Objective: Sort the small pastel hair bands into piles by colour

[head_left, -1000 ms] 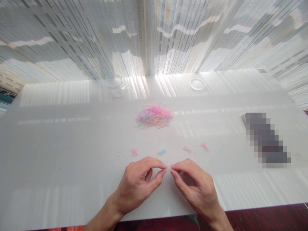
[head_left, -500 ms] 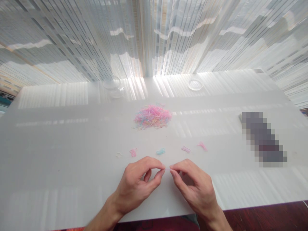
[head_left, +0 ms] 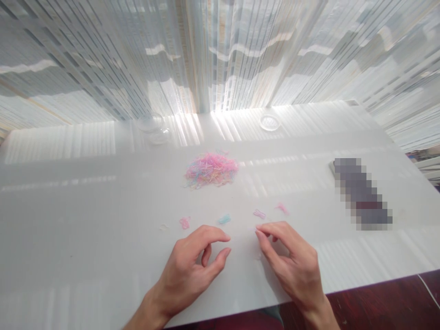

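A loose heap of thin pink, blue and yellowish pieces (head_left: 211, 169) lies mid-table. In a row nearer me are a pale piece (head_left: 164, 227), a pink cluster (head_left: 184, 222), a blue cluster (head_left: 224, 219), a purple cluster (head_left: 259, 214) and a pink cluster (head_left: 282, 208). My left hand (head_left: 195, 263) is below the blue cluster, thumb and forefinger apart with nothing between them. Just below the purple cluster, my right hand (head_left: 290, 259) has its thumb and forefinger pinched on something too small to make out.
Clear round containers (head_left: 158, 135) stand at the back left of the white table (head_left: 103, 206). A clear round lid (head_left: 270, 122) lies at the back centre. At the right is a blurred-out dark object (head_left: 362, 195). A striped sheer curtain (head_left: 206, 55) hangs behind.
My hands have moved apart. The left thumb and forefinger have opened, while the right hand has shifted right and slightly up, still pinched. The view has turned slightly to the right.
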Demonstrator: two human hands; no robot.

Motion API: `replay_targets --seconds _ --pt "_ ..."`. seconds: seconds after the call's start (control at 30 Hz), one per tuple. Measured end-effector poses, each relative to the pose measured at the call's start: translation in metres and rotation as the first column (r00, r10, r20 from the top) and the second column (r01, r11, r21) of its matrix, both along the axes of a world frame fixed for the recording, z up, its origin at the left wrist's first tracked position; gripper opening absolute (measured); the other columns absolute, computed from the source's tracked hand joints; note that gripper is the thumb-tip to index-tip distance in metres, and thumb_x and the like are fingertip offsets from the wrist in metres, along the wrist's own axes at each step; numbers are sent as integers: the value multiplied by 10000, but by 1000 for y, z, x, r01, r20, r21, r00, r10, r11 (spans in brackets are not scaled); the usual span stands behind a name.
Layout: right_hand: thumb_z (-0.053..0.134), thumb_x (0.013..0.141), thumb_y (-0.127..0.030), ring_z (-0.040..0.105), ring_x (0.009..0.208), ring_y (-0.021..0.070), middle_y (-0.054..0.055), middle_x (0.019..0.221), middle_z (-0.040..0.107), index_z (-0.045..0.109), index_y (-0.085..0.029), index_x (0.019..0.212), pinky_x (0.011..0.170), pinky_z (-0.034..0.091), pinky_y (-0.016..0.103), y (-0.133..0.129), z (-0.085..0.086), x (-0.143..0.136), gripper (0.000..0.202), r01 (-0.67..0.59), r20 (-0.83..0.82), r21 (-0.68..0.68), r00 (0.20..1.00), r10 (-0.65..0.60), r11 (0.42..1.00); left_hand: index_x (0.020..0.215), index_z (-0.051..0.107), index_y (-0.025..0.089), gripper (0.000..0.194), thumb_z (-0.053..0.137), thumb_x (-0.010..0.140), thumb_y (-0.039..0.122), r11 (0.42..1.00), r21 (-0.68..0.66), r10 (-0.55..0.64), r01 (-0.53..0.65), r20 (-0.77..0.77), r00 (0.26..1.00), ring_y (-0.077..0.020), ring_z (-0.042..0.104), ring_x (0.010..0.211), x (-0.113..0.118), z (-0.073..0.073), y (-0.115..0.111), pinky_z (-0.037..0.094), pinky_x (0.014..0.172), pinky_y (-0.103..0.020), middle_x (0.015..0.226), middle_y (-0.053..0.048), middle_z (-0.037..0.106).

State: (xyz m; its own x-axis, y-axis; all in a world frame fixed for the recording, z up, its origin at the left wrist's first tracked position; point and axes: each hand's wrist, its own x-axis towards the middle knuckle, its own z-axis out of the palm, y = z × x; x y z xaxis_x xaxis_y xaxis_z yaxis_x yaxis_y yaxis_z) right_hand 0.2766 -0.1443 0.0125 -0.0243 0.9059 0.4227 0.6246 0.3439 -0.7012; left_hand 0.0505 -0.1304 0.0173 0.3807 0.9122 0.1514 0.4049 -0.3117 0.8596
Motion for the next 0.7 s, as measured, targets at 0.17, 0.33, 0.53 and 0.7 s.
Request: replay_targets --seconds 0.17,0.33,0.53,0.7 --pt "648 945 -108 653 745 156 17 867 708 695 -213 1029 798 578 353 9 -2 14 143 109 108 39 988 -113 993 1117 625 248 232 645 932 110 999 34 -16 17 -13 1000 -59 471 541 0 1 -1 470 531 -171 944 7 693" --pt "655 948 -114 678 833 180 29 878 712 699 -219 1006 658 543 324 13 -8 14 128 128 137 50 982 -133 991 1113 625 244 221 640 936 112 999 52 -12 12 -7 1000 -60 483 551 0 0 0 471 529 -166 944 6 696" --pt "662 948 -139 685 894 195 41 920 709 695 -219 1018 592 504 318 12 -11 13 111 141 152 33 978 -145 989 1094 628 240 202 641 935 116 998 59 -19 19 -16 1000 -61 487 546 1 -1 0 471 524 -171 929 12 700" --pt "651 950 -154 689 931 206 43 950 705 684 -226 1041 618 528 325 11 -13 14 121 146 162 27 976 -148 989 1081 632 240 180 634 943 124 998 55 -17 18 -19 1000 -61 489 546 1 2 1 472 525 -167 918 14 701"
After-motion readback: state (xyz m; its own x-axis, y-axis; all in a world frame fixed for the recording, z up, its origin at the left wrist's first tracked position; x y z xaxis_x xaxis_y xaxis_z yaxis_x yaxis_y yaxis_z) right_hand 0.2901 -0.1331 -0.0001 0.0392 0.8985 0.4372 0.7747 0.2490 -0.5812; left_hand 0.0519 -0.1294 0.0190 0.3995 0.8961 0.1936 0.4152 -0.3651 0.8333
